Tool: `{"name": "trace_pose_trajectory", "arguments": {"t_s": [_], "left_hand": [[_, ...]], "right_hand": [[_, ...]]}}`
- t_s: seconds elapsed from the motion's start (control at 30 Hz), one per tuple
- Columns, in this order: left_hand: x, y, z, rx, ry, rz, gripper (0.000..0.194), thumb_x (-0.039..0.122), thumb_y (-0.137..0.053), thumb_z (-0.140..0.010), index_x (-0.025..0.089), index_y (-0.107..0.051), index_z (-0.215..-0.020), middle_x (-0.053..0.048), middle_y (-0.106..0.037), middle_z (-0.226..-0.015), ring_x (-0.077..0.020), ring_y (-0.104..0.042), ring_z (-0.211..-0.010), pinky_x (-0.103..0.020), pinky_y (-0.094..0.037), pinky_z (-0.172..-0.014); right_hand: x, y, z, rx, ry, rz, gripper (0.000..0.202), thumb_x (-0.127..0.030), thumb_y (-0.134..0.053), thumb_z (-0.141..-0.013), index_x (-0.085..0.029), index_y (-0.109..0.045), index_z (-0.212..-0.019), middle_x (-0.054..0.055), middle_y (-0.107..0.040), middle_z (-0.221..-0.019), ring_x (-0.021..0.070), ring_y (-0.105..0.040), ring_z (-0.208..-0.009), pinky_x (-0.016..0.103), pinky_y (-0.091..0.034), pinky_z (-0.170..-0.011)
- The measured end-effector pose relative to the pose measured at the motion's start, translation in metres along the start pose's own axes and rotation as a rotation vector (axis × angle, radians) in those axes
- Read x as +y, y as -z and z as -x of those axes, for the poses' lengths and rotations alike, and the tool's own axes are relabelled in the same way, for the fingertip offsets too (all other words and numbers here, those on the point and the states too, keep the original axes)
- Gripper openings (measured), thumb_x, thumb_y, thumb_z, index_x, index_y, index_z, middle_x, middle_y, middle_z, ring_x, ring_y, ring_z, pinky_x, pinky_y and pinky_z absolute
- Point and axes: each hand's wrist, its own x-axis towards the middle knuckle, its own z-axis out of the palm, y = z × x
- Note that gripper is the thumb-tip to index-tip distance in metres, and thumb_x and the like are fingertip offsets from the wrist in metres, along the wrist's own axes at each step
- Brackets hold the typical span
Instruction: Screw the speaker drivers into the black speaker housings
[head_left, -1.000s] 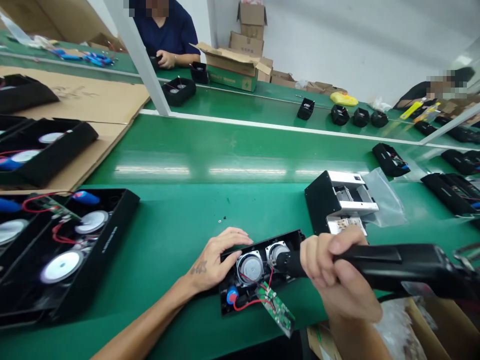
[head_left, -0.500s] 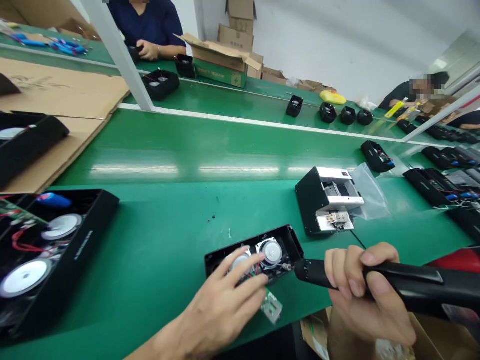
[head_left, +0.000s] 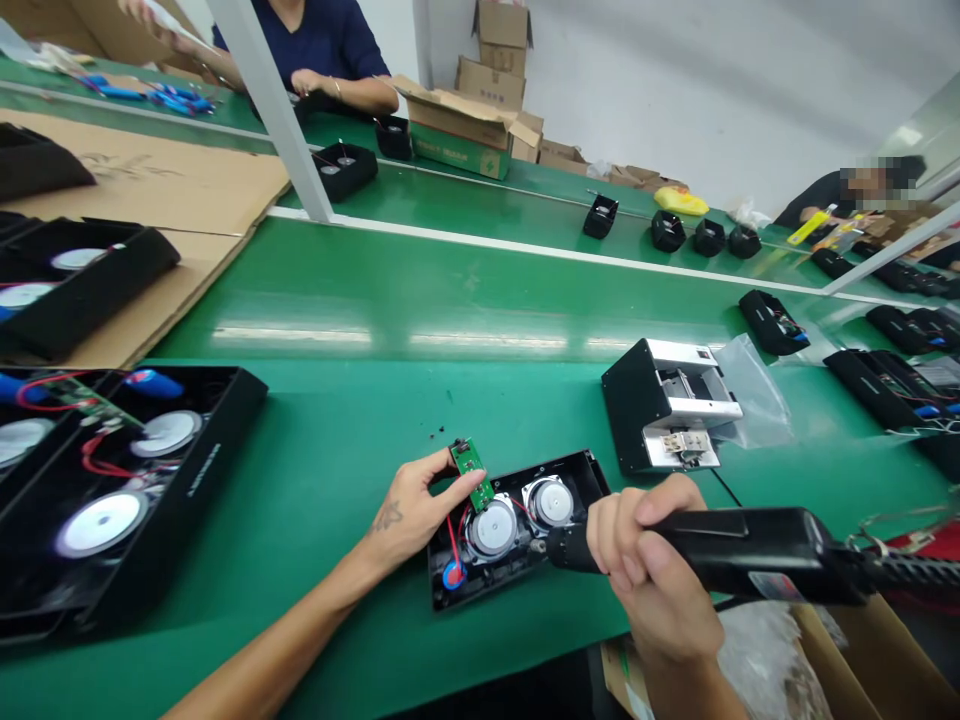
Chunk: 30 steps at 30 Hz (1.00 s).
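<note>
Between its thumb and fingers, my left hand [head_left: 420, 505] pinches a small green circuit board [head_left: 472, 474] above the left end of a black speaker housing [head_left: 480, 590]. Two round silver speakers, a left one [head_left: 493, 528] and a right one [head_left: 550, 501], sit inside the housing, with red wires and a blue round part [head_left: 454, 574] at its left end. My right hand [head_left: 652, 570] is wrapped round a black electric screwdriver [head_left: 720, 545]. The screwdriver's tip is over the housing, by the lower edge between the speakers; whether it touches anything I cannot tell.
Right of centre stands a black and silver machine [head_left: 660, 405] beside a plastic bag [head_left: 754, 390]. Larger black housings [head_left: 225, 440] lie at the left, partly on cardboard [head_left: 217, 215]. A white frame post [head_left: 274, 110] rises behind. People sit across the bench.
My left hand has moved up and left and now holds the circuit board, which lay below the housing. The right hand has shifted left with the screwdriver. More of the housing shows.
</note>
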Motion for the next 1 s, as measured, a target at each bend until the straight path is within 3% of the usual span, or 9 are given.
{"name": "trace_pose_trajectory", "arguments": {"t_s": [0.2, 0.5, 0.6, 0.8, 1.0], "left_hand": [[0.0, 0.001, 0.002, 0.032, 0.019, 0.011, 0.039, 0.055, -0.066, -0.095, 0.021, -0.079, -0.083, 0.0, -0.082, -0.082, -0.0192, -0.075, -0.074, -0.029, -0.058, -0.07], [0.003, 0.002, 0.002, 0.02, -0.018, 0.015, 0.037, 0.053, -0.065, -0.095, 0.02, -0.079, -0.084, 0.0, -0.082, -0.082, -0.0187, -0.074, -0.074, -0.029, -0.06, -0.073], [0.002, 0.001, 0.003, 0.019, -0.015, 0.033, 0.036, 0.052, -0.066, -0.095, 0.021, -0.078, -0.083, 0.0, -0.081, -0.081, -0.0183, -0.073, -0.074, -0.029, -0.059, -0.072], [0.001, -0.002, 0.004, 0.032, 0.01, 0.069, 0.037, 0.053, -0.066, -0.094, 0.02, -0.076, -0.081, 0.0, -0.079, -0.078, -0.0178, -0.071, -0.073, -0.028, -0.056, -0.071], [0.001, -0.005, 0.004, 0.025, 0.013, 0.09, 0.038, 0.053, -0.066, -0.095, 0.019, -0.075, -0.079, 0.0, -0.077, -0.076, -0.0174, -0.07, -0.07, -0.028, -0.055, -0.07]], "right_hand": [[0.004, -0.002, -0.004, 0.012, -0.049, 0.01, 0.005, -0.024, -0.06, -0.102, -0.029, -0.061, -0.103, -0.01, -0.041, -0.059, 0.0097, -0.036, -0.045, 0.025, -0.036, -0.052], [0.013, -0.001, -0.007, 0.0, -0.069, 0.029, 0.005, -0.025, -0.062, -0.102, -0.029, -0.06, -0.101, -0.011, -0.041, -0.057, 0.0094, -0.035, -0.044, 0.023, -0.036, -0.05], [0.014, -0.001, -0.005, -0.043, -0.056, 0.041, 0.006, -0.024, -0.06, -0.104, -0.03, -0.059, -0.104, -0.011, -0.041, -0.058, 0.0096, -0.036, -0.044, 0.023, -0.035, -0.049], [0.007, -0.009, -0.003, -0.25, 0.005, 0.116, 0.011, -0.022, -0.065, -0.096, -0.028, -0.061, -0.105, -0.008, -0.046, -0.064, 0.0096, -0.043, -0.046, 0.027, -0.041, -0.048], [0.003, -0.017, -0.001, -0.198, 0.046, 0.162, 0.008, -0.023, -0.066, -0.097, -0.027, -0.061, -0.102, -0.009, -0.044, -0.06, 0.0091, -0.042, -0.043, 0.026, -0.038, -0.045]]}}
